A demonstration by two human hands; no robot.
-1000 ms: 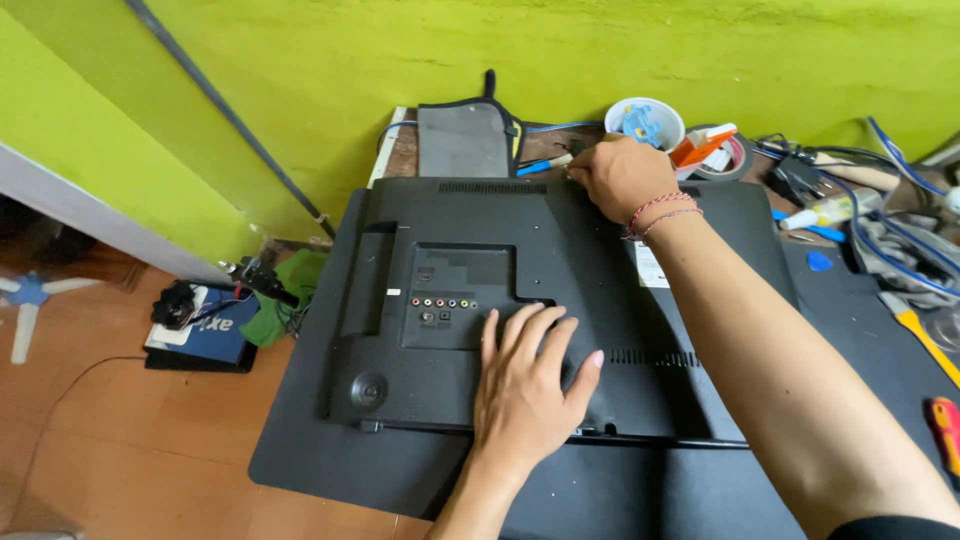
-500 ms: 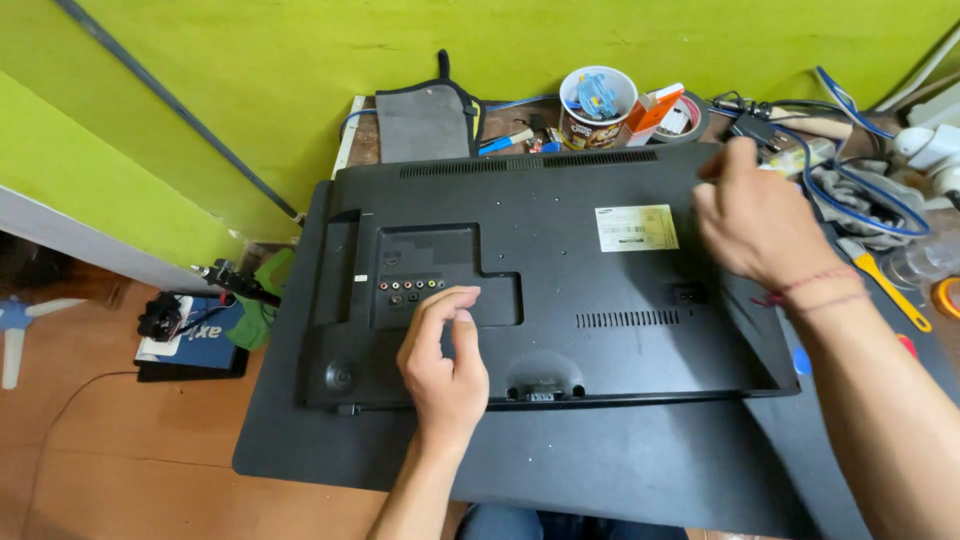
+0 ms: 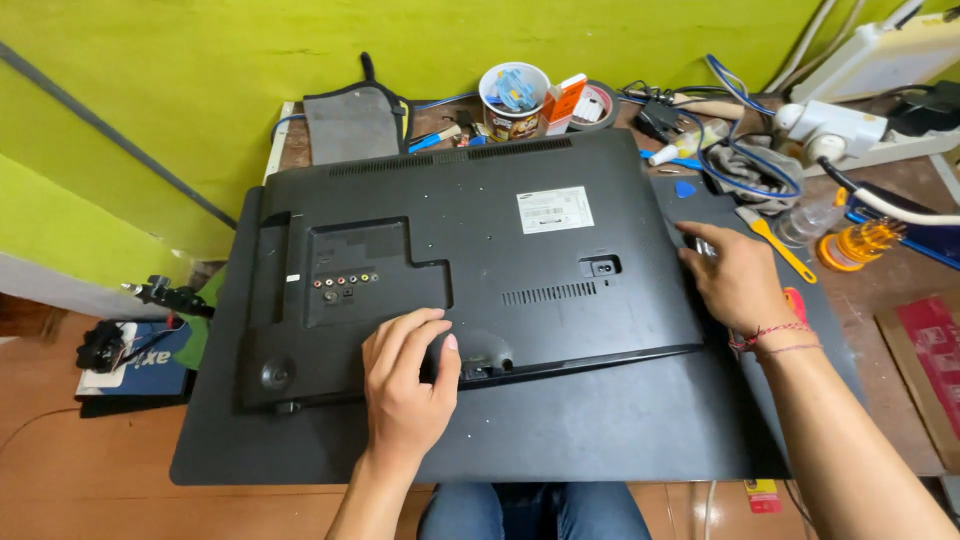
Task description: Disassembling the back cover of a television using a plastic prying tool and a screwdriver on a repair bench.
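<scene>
On the tabletop (image 3: pixel 900 300), a flat black television (image 3: pixel 470 250) lies face down on a large black mat (image 3: pixel 600 430), its back cover up. Left hand (image 3: pixel 405 385) rests palm down near the lower middle of the cover, fingers loosely spread and gripping nothing. Right hand (image 3: pixel 735 275) lies at the television's right edge, fingers curled over the rim; whether it holds anything cannot be told. Behind the set stand a paper cup (image 3: pixel 513 98) of small parts, a grey pouch (image 3: pixel 350 122) and tangled cables (image 3: pixel 745 165). A yellow pry tool (image 3: pixel 775 240) lies just right of the right hand.
</scene>
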